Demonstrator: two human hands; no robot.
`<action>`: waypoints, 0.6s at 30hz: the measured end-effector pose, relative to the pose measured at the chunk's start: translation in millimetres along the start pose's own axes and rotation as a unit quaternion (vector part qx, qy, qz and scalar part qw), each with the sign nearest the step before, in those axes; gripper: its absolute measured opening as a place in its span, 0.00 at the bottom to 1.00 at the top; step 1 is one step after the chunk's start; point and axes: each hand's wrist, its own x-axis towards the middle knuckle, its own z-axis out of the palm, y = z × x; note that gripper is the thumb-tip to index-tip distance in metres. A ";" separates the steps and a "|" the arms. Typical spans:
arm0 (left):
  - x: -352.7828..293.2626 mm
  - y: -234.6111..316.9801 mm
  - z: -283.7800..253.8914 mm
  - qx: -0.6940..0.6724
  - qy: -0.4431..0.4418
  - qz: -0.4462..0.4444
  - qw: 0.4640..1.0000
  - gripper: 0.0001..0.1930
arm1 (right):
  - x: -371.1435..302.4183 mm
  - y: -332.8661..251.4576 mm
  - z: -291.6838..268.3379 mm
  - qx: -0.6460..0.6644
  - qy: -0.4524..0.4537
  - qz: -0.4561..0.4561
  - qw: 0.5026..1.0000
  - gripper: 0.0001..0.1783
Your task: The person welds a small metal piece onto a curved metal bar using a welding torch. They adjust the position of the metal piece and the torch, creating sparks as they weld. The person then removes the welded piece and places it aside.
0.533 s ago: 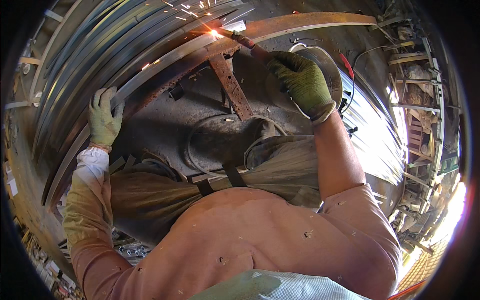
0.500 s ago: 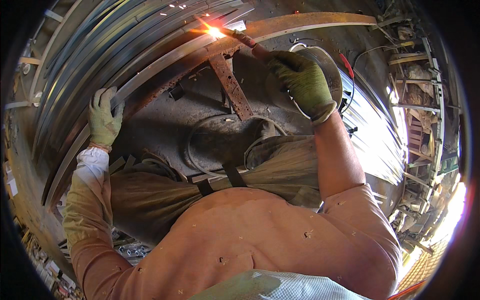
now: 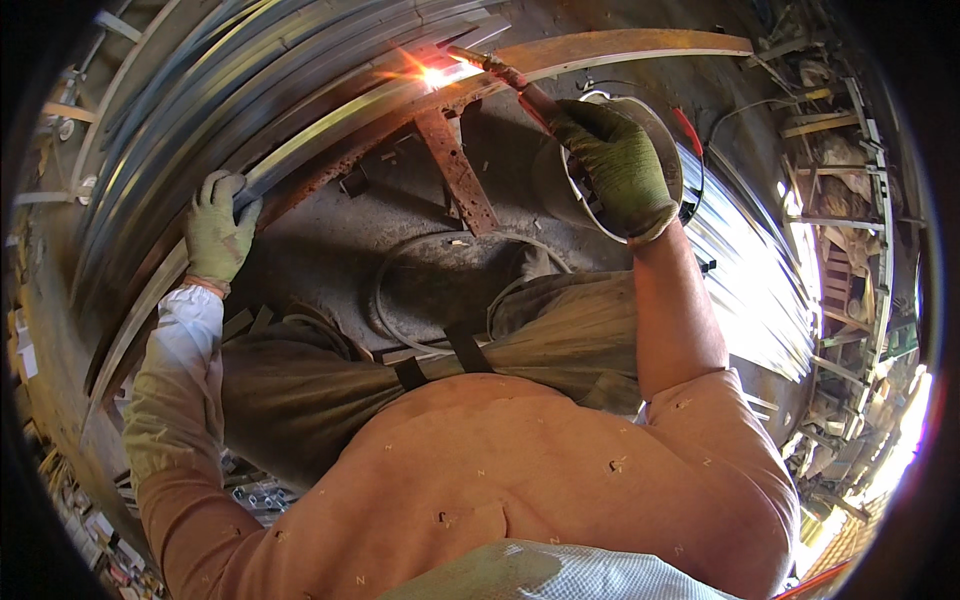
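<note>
Long curved silvery metal bar (image 3: 330, 135): runs under the left hand, then forward and rightward from it toward the tip of the tool in the right hand.
Left hand (image 3: 220, 230): in a grey-green fabric glove, laid over the bar, fingers slightly bent and together, thumb spread apart on the near side; how firmly it presses cannot be told.
Right hand (image 3: 620, 170): in a yellow-green fabric glove, curled closed around the handle of a reddish-brown stick-shaped welding tool (image 3: 508, 78).
Glow: a white-orange flare (image 3: 433, 76) burns forward and left of the right hand, by the tool's tip.
Rusty brown curved steel beam (image 3: 625, 42): passes forward of the right hand and runs along the bar's near side toward the left hand.
Rusty flat steel bracket (image 3: 455, 170): between the two hands, reaching back from the beam.
Round pale-rimmed bucket (image 3: 655, 115): just beneath and beside the right hand.
Bright red handle-like piece (image 3: 688, 130): right of the right hand, near the bucket's rim.
Stacked curved grey metal strips (image 3: 200, 130): forward of the left hand.
</note>
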 end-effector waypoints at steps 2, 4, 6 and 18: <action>0.3 0.9 2.3 0.004 0.000 0.001 1.000 0.21 | -0.5 -4.4 -4.9 0.047 -0.014 0.057 0.997 0.17; -1.3 1.8 0.9 0.018 -0.001 -0.001 1.000 0.21 | -1.9 5.1 -3.5 0.055 -0.009 0.053 0.997 0.19; 2.0 3.8 -1.6 0.014 -0.023 -0.020 0.999 0.23 | -2.7 18.7 -4.5 0.030 -0.018 0.033 0.999 0.22; 9.6 2.8 -7.4 0.033 -0.057 -0.007 0.998 0.26 | -9.5 23.0 -18.1 0.013 -0.030 0.011 0.999 0.23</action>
